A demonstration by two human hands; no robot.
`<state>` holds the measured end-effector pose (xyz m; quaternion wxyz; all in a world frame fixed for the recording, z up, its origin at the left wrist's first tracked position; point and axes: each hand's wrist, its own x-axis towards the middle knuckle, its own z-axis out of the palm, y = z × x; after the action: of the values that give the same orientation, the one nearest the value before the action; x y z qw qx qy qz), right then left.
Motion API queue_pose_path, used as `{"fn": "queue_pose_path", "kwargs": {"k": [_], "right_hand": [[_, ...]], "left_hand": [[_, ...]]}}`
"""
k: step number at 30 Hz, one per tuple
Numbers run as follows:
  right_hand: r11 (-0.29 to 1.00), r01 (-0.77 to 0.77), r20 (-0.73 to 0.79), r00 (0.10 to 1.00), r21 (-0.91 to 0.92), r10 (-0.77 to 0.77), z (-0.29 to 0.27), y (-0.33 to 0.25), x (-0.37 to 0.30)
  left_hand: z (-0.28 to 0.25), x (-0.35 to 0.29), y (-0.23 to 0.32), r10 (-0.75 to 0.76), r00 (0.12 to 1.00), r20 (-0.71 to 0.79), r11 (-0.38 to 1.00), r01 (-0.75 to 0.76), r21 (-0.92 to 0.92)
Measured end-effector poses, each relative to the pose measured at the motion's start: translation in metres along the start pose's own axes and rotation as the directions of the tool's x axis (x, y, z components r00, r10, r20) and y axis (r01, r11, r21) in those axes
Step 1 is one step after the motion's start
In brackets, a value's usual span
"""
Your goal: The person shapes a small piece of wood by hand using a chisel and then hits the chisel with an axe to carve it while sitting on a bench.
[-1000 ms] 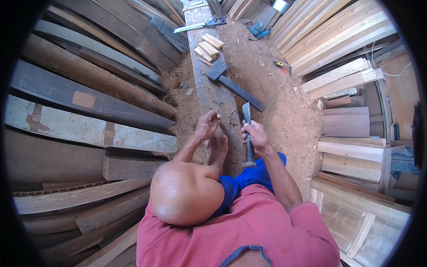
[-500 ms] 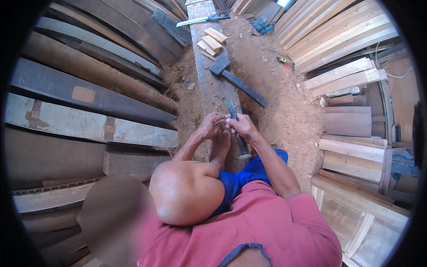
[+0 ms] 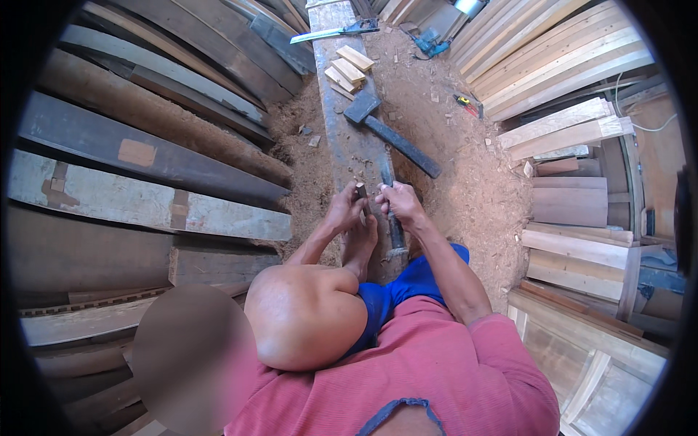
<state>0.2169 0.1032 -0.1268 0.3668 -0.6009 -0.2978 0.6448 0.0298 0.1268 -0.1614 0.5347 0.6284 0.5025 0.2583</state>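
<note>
My right hand (image 3: pixel 401 202) is closed around a long chisel (image 3: pixel 395 234). Its flat blade points away from me, and its frayed, pale butt end lies back toward my lap. Just left of it, my left hand (image 3: pixel 347 208) grips a short, dark wooden piece (image 3: pixel 361 190) that stands up between thumb and fingers. Both hands are over the near part of a worn plank (image 3: pixel 358 156), with my bare foot (image 3: pixel 358 251) below the left one. Farther along the plank lies a dark mallet (image 3: pixel 396 138), its handle slanting right over the plank's edge.
Several pale wood blocks (image 3: pixel 350 69) and a handsaw (image 3: pixel 334 33) rest farther up the plank. A blue-green power tool (image 3: pixel 430 48) and a yellow-and-red tool (image 3: pixel 467 105) lie on the shavings-covered floor (image 3: pixel 465 182). Stacked boards (image 3: pixel 145 149) line the left, lighter timber (image 3: pixel 560 58) the right.
My hands have moved apart. The dark wooden piece now shows upright in my left hand, and the chisel has shifted slightly right and turned more upright in the picture.
</note>
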Motion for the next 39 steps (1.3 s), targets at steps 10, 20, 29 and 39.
{"fn": "queue_pose_path", "kwargs": {"k": [10,20,29,39], "right_hand": [[0.964,0.036,-0.005,0.999,0.262,-0.036,-0.008,-0.038,-0.021],[0.912,0.012,0.034,0.999,0.409,-0.028,-0.031,-0.042,-0.026],[0.862,0.011,-0.003,1.000,0.506,-0.011,-0.029,-0.054,-0.036],[0.848,0.019,0.007,1.000,0.530,-0.027,-0.013,-0.054,-0.015]], "left_hand": [[-0.006,0.005,0.008,-0.117,0.990,-0.084,0.941,0.138,0.310],[-0.007,0.015,-0.030,-0.203,0.966,-0.160,0.967,0.224,0.122],[-0.014,0.030,-0.016,-0.415,0.910,0.019,0.848,0.379,0.369],[-0.013,0.027,-0.019,-0.400,0.914,-0.066,0.857,0.398,0.327]]}}
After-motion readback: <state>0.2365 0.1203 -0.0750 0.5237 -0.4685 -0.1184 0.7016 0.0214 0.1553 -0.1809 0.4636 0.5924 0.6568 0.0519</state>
